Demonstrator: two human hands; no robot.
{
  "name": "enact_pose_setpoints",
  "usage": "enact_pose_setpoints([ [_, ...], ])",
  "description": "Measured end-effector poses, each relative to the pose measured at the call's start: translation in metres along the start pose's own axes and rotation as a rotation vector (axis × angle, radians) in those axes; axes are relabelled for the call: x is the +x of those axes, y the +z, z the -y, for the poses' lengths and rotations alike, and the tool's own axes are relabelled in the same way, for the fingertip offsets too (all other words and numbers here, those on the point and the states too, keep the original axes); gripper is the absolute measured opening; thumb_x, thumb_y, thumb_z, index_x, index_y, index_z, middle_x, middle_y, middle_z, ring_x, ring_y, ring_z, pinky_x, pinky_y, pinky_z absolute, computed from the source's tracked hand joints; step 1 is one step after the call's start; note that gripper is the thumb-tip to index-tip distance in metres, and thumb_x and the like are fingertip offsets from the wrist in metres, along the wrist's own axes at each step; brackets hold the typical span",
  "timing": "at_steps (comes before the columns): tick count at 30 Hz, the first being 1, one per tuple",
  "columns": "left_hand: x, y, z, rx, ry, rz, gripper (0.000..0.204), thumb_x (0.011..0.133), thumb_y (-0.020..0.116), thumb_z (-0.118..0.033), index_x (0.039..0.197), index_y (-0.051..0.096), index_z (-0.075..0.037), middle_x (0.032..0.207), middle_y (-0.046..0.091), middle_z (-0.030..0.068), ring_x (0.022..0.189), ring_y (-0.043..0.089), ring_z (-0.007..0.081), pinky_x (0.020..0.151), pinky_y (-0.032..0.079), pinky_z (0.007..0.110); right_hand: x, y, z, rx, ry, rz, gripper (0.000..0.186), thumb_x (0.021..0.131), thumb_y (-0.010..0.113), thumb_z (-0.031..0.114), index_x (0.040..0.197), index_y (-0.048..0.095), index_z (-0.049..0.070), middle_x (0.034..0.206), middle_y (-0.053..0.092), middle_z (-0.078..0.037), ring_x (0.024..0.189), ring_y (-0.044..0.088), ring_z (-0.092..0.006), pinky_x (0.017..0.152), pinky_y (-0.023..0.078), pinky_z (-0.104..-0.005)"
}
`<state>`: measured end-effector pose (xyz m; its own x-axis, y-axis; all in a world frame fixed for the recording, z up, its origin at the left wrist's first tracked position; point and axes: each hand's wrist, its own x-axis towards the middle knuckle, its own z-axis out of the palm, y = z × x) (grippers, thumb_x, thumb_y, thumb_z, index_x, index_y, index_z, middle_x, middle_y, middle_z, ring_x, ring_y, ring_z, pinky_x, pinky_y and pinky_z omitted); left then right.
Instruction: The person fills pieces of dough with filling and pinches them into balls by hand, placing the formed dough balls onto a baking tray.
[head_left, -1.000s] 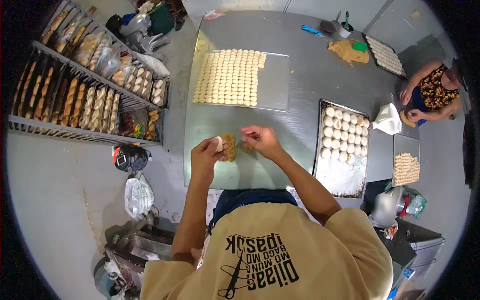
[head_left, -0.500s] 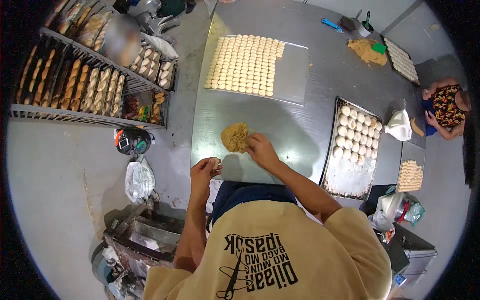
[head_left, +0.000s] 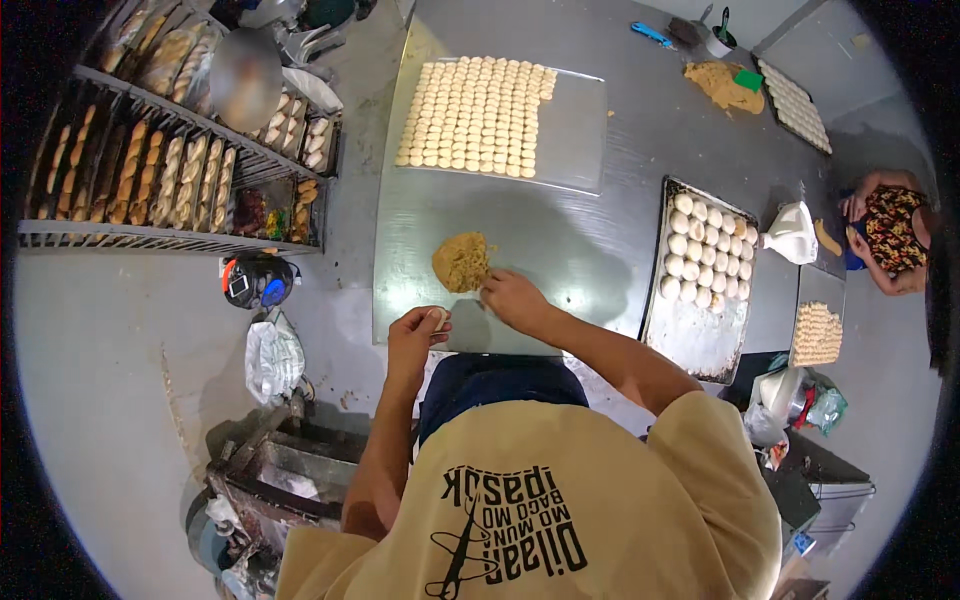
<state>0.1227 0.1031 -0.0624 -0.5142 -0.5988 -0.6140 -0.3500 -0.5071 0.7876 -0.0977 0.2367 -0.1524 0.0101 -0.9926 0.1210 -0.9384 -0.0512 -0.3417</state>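
Observation:
My left hand is closed around a small pale dough piece at the near edge of the steel table. My right hand rests on the table, its fingertips touching the right side of a brown mound of filling. Beyond the mound lies a flat sheet carrying several rows of round pale dough pieces. To my right a dark baking tray holds several white dough balls in its far half.
A wire rack full of baked breads stands to my left. Another person sits at the table's right side near a white bag and a small tray of pieces. More filling lies at the far end.
My hands came down from in front of me. The right hand has settled at the filling mound, and the left hand has drawn back to the table's near edge with the dough piece.

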Motion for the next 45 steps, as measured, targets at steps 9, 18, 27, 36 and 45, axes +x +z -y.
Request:
enact_pose_setpoints([
  [9,-0.012,-0.002,0.023,-0.021,-0.039,-0.004,0.031,0.109,0.07,-0.025,0.119,0.076,0.003,0.11,0.079,0.0123,0.099,0.076,0.022,0.088,0.064,0.037,-0.008,-0.011,-0.021,0.431,0.663,0.004,0.024,0.091,0.078,0.019,0.108,0.079,0.002,0.108,0.073,-0.023,0.106,0.069,-0.0428,0.098,0.058,-0.0494],
  [18,-0.001,-0.017,0.03,-0.005,0.003,-0.031,0.026,0.109,0.071,-0.021,0.118,0.076,0.003,0.111,0.08,0.0129,0.096,0.076,0.0215,0.088,0.065,0.038,-0.006,0.002,0.015,0.194,0.478,-0.296,0.05,0.092,0.076,0.014,0.137,0.069,-0.005,0.143,0.067,-0.022,0.141,0.06,-0.0384,0.116,0.053,-0.0465],
  [27,-0.004,-0.016,0.029,0.023,0.0,0.001,0.027,0.109,0.071,-0.021,0.117,0.076,0.003,0.11,0.079,0.0128,0.096,0.076,0.0222,0.088,0.064,0.038,-0.028,0.016,-0.014,0.714,0.527,-0.315,0.037,0.098,0.076,0.007,0.133,0.071,-0.001,0.13,0.076,-0.019,0.127,0.072,-0.0354,0.11,0.058,-0.045],
  [36,0.009,0.015,0.014,0.06,0.012,0.076,0.025,0.108,0.07,-0.021,0.117,0.076,0.002,0.109,0.08,0.012,0.095,0.076,0.0207,0.085,0.063,0.035,-0.04,-0.064,-0.043,2.27,0.893,-0.827,0.021,0.103,0.076,0.024,0.115,0.072,0.007,0.082,0.07,-0.007,0.067,0.064,-0.0248,0.065,0.051,-0.0378],
  [45,0.008,0.036,0.0,0.083,0.021,0.07,0.025,0.108,0.07,-0.022,0.116,0.077,0.001,0.106,0.08,0.0091,0.094,0.076,0.0188,0.083,0.062,0.033,-0.007,-0.042,-0.056,1.582,1.026,-0.418,0.014,0.106,0.074,0.019,0.113,0.072,0.008,0.067,0.059,-0.004,0.056,0.055,-0.0196,0.058,0.047,-0.039],
])
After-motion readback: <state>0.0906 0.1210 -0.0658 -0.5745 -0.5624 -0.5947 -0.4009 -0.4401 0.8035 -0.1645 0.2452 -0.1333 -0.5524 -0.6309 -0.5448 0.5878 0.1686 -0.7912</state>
